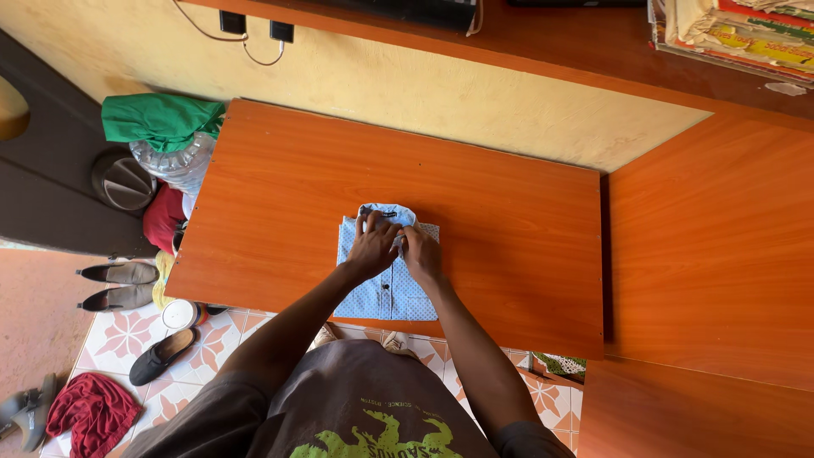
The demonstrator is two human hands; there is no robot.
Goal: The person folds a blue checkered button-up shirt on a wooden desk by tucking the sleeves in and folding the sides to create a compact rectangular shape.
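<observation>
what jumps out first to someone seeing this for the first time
A folded light-blue dotted button-up shirt lies near the front edge of the orange wooden table, with the left hand and right hand pressed together on its collar end. Left of the table, a crumpled green cloth sits above a clear plastic bottle.

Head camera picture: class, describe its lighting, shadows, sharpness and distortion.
Head view: even, soft daylight; both hands, left and right, cast only faint shadows on the folded pale-blue dotted shirt; orange wooden table sharp, without glare; edges splay from wide-angle distortion.
</observation>
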